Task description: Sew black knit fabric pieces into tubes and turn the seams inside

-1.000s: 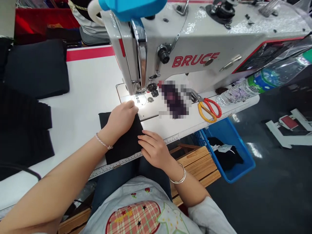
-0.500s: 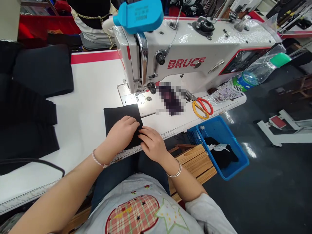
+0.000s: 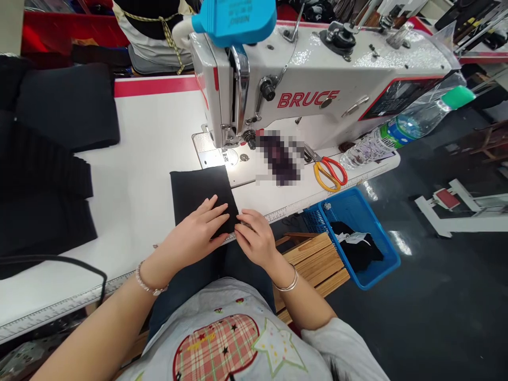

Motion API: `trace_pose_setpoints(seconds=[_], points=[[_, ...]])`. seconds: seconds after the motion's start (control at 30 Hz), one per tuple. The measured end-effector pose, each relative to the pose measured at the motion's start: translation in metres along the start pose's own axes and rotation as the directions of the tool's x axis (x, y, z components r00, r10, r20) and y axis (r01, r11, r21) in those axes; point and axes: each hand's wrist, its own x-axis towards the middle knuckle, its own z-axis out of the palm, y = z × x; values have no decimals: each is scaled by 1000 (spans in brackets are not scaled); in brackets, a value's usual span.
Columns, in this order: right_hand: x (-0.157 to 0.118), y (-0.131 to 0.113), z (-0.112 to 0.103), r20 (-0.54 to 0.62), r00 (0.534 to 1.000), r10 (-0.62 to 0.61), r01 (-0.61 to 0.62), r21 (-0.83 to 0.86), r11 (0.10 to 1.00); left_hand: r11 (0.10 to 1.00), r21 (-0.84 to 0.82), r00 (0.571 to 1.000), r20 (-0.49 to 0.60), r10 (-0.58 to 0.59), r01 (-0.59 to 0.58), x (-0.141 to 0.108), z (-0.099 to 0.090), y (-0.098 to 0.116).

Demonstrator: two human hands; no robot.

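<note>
Black fabric panel (image 3: 194, 193) lying flat on a white sewing table (image 3: 135, 148), its far edge just short of the throat plate (image 3: 210, 156) of a BRUCE industrial sewing machine (image 3: 317, 74). The panel sits in front of the needle area, not under the presser foot. Left hand (image 3: 194, 235) open and palm-down on the panel, fingers (image 3: 210, 214) slightly spread and not gripping; this flat placement appears to keep the cloth smooth against the table. Right hand (image 3: 256, 238) lies beside it at the panel's near right edge, fingers loosely curved. Whether these fingers pinch the cloth cannot be told, as the hand hides the contact. A measuring scale (image 3: 67, 307) runs along the table's near edge, beneath the forearms. Orange-handled scissors (image 3: 327, 173) rest on the table right of the machine's bed, within easy reach, beside a plastic water bottle (image 3: 381, 145). Stacked black fabric (image 3: 55, 153) lies to the left. A blue plastic basket (image 3: 353, 209) at the table's right side holds dark cloth (image 3: 357, 251). A pixelated patch (image 3: 278, 159) obscures an object near the machine; its nature cannot be made out. The panel's near corner is hidden by the hands.
</note>
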Motion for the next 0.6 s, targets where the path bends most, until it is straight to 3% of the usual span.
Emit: trace_pose_setpoints(seconds=[0.4, 0.6], points=[[-3, -5, 0, 57, 998, 2, 5, -115, 993, 997, 75, 997, -72, 20, -15, 0, 5, -1], [4, -11, 4, 99, 994, 52, -33, -183, 983, 986, 164, 999, -35, 17, -11, 0, 2, -2]])
